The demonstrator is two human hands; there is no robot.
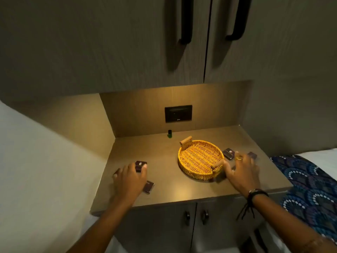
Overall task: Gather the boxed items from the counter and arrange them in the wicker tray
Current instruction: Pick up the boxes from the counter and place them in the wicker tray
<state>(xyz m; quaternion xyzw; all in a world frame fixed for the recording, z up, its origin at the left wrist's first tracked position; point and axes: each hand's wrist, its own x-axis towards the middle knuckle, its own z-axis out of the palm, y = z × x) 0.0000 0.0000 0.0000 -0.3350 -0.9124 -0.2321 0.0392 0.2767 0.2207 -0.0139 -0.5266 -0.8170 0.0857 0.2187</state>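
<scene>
— Boxed items first: where do they lie?

— Dark small boxes, spread over the counter (164,179). One box (140,165) sits under the fingertips of the left hand (130,177); another box (149,186) lies just beside that hand's thumb side, near the counter's front edge. On the right, a box with a pale emblem (228,153) lies just beside the wicker tray (197,159), and one more (252,155) shows past the fingers of the right hand (240,170), blurred.

— And the tray?

— Round, yellow, with two wooden handles, standing on the counter right of centre. Nothing lies in it.

— How are the hands posed?

— Both arms reach forward from the bottom of the view, palms down. The left hand is spread, fingers curved over the box at its tips, touching it; whether it has closed a grip on it I cannot tell. The right hand hovers low beside the tray's near handle (218,164), fingers loosely splayed and blurred, clasping nothing that I can see. A dark cord bracelet (255,193) circles its wrist.

— Anything else?

— A small dark bottle (170,133) stands at the back wall, below a black socket panel (178,113).
</scene>
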